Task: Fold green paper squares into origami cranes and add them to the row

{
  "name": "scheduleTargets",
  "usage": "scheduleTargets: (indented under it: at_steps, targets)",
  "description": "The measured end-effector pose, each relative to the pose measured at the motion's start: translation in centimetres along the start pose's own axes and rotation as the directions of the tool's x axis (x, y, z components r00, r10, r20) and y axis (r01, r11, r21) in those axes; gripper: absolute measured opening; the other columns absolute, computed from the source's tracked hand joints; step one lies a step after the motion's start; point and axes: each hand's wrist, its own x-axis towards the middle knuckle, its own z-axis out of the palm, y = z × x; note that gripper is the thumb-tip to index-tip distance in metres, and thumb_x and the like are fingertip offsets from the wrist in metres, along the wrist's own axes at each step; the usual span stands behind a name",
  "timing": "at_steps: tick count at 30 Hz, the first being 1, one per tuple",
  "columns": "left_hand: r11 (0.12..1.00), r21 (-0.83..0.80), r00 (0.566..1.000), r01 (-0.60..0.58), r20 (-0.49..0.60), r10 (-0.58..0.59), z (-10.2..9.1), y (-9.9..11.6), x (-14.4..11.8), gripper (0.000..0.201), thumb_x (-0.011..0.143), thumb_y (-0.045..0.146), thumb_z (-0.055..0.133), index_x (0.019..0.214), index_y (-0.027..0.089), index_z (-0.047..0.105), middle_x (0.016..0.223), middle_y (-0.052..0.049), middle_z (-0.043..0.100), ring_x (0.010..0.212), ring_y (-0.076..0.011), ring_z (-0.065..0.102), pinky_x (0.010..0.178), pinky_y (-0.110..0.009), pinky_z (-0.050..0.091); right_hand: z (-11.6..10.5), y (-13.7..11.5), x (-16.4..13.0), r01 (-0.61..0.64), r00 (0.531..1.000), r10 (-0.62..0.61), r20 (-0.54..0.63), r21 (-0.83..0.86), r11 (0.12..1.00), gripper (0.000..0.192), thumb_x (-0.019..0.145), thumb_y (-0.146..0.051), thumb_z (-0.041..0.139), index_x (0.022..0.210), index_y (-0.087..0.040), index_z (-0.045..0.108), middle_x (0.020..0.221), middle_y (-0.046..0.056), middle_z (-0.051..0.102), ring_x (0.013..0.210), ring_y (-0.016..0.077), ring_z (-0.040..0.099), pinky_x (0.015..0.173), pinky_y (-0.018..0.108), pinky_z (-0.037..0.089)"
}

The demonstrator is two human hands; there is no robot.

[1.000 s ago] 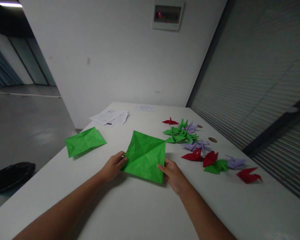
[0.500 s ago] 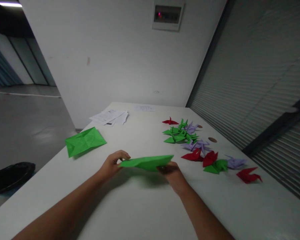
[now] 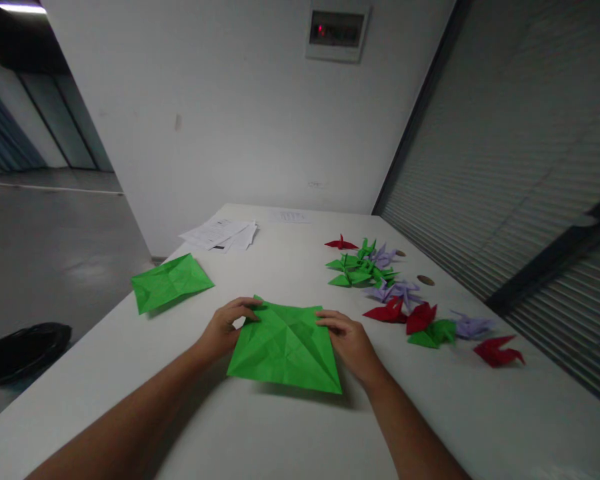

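Observation:
A creased green paper square lies on the white table in front of me. My left hand pinches its far left corner, and my right hand grips its right edge with fingers on top. The sheet's near edge lifts slightly off the table, casting a shadow. Both forearms reach in from the bottom of the view.
A second creased green sheet lies at the left edge. White papers sit at the back. Several folded paper cranes, green, purple and red, are scattered at the right. A black bin stands on the floor left.
The green sheet was lifted and flipped over toward me, and it now lies nearer to me with both hands holding its far side.

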Motion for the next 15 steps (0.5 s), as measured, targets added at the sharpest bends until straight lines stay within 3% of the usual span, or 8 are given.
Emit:
scheduleTargets:
  at_steps: [4, 7, 12, 15]
  targets:
    - [0.997, 0.071, 0.997, -0.015, 0.077, 0.009, -0.1, -0.9, -0.3, 0.007, 0.087, 0.018, 0.073, 0.093, 0.021, 0.073, 0.122, -0.011, 0.073, 0.111, -0.0233, 0.07, 0.096, -0.039, 0.058, -0.4, 0.5, 0.0, -0.021, 1.0, 0.022, 0.0, -0.123, 0.992, 0.02, 0.083, -0.018, 0.064, 0.091, -0.024, 0.082, 0.119, 0.01, 0.077, 0.115, 0.0266, 0.069, 0.104, 0.047, 0.052]
    - [0.99, 0.14, 0.986, -0.025, 0.167, 0.001, 0.1, -1.5, -0.5, 0.016, 0.087, 0.011, 0.065, 0.097, 0.02, 0.075, 0.123, -0.013, 0.072, 0.113, -0.0245, 0.069, 0.097, -0.041, 0.058, -0.6, 0.7, -0.2, -0.015, 0.999, 0.026, 0.039, -0.25, 0.968, 0.027, 0.083, -0.013, 0.061, 0.097, -0.023, 0.082, 0.124, 0.01, 0.075, 0.117, 0.0268, 0.069, 0.108, 0.048, 0.05]
    - [0.966, 0.245, 0.917, -0.081, 0.398, -0.024, 0.3, -1.5, -0.6, 0.043, 0.08, -0.004, 0.051, 0.101, 0.021, 0.078, 0.115, -0.009, 0.076, 0.111, -0.0241, 0.069, 0.097, -0.039, 0.057, -0.5, 1.0, -0.9, 0.106, 0.957, 0.051, 0.287, -0.504, 0.857, 0.056, 0.076, 0.004, 0.05, 0.118, -0.02, 0.078, 0.137, 0.011, 0.068, 0.135, 0.0281, 0.058, 0.119, 0.051, 0.04]
    - [0.937, 0.335, 0.875, -0.102, 0.478, -0.075, 0.2, -0.9, -0.4, 0.049, 0.08, -0.005, 0.048, 0.112, 0.02, 0.076, 0.117, -0.01, 0.074, 0.112, -0.0246, 0.067, 0.099, -0.039, 0.056, -0.6, 1.2, -1.3, 0.155, 0.929, 0.083, 0.361, -0.583, 0.798, 0.066, 0.075, 0.006, 0.046, 0.129, -0.019, 0.073, 0.146, 0.012, 0.062, 0.142, 0.0275, 0.05, 0.122, 0.051, 0.035]
